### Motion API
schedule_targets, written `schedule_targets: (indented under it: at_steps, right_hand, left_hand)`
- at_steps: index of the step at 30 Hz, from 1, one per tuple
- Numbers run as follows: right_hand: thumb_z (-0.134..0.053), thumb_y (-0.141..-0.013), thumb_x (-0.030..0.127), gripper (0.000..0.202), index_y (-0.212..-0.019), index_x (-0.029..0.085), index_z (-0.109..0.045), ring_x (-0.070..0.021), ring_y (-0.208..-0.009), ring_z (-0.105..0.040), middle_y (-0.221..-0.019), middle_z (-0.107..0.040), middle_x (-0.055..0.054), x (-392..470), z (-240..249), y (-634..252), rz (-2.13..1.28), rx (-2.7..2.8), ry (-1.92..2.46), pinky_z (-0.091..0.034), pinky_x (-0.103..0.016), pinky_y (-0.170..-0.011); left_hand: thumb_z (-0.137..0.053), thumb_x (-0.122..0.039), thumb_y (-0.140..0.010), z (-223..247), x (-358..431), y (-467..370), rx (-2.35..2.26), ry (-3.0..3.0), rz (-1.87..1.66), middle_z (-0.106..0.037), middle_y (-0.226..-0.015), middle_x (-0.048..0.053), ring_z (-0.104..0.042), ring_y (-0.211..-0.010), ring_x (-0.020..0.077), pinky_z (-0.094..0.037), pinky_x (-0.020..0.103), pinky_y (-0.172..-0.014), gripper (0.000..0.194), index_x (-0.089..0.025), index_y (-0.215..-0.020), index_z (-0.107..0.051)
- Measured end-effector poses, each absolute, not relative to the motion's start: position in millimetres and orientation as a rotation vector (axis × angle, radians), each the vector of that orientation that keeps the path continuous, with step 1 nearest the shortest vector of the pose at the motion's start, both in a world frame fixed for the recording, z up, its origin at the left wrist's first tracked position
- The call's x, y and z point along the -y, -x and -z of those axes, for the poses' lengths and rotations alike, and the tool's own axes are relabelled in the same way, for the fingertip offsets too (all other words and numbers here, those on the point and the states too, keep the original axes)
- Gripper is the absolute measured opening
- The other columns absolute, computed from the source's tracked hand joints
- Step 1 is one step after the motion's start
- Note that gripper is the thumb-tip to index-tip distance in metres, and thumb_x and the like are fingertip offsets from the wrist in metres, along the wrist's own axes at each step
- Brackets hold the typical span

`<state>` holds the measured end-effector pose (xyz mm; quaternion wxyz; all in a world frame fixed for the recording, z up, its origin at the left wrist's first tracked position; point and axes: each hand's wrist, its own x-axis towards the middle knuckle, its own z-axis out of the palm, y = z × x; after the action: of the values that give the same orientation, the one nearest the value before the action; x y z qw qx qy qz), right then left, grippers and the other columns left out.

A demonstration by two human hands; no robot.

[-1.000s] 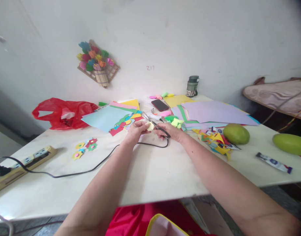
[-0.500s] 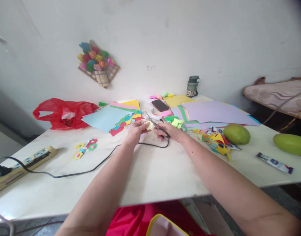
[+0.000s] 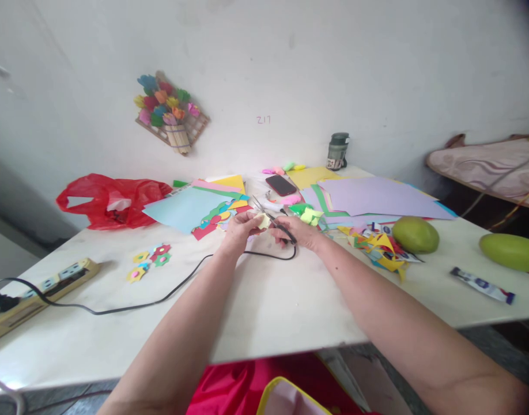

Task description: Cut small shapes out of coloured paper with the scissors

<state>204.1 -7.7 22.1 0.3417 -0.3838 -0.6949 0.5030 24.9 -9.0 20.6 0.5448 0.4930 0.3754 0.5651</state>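
Over the middle of the table, my left hand (image 3: 241,230) pinches a small pale yellow piece of paper (image 3: 265,221). My right hand (image 3: 298,231) is closed around the black handles of a pair of scissors (image 3: 285,230). The blades point up and to the left, right beside the paper; whether they are biting into it I cannot make out. Just left of my left hand lie coloured paper cutouts (image 3: 216,219). Crumpled light green paper (image 3: 311,216) sits right behind my right hand.
A black cable (image 3: 161,300) runs from the power strip (image 3: 52,291) to below my hands. Paper flowers (image 3: 162,251) lie at left, near a red plastic bag (image 3: 113,202). Paper scraps (image 3: 383,251), a green mango (image 3: 415,234) and a tube (image 3: 483,285) lie right; a phone (image 3: 280,185) lies behind.
The scissors have turned slightly in my right hand, with their handles a little further left. My left hand keeps its pinch on the paper. The whole view has shifted slightly.
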Motion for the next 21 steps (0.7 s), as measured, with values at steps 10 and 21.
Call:
schedule_targets:
  at_steps: [10,21]
  right_hand:
    - [-0.079,-0.071,0.04,0.03,-0.077,0.017,-0.061,-0.0102,-0.048,-0.057,-0.055,-0.06,0.003,6.1,-16.9,-203.8,-1.312,1.778,0.952,-0.047,-0.021,-0.045]
    - [-0.084,-0.063,0.04,0.037,-0.079,0.016,-0.061,-0.0093,-0.045,-0.054,-0.054,-0.06,0.004,6.0,-19.0,-202.9,-1.295,1.708,0.982,-0.047,-0.023,-0.045]
  left_hand:
    - [-0.091,-0.046,-0.048,-20.5,9.7,-25.4,-0.901,-1.189,-1.326,-0.063,-0.062,0.0,-0.06,-0.06,0.0123,-0.052,0.029,-0.066,0.047,-0.016,-0.061,-0.058]
    - [-0.092,-0.047,-0.047,-16.4,5.0,-22.8,-0.919,-1.195,-1.344,-0.062,-0.063,-0.002,-0.059,-0.054,0.0098,-0.054,0.026,-0.06,0.051,-0.016,-0.065,-0.056]
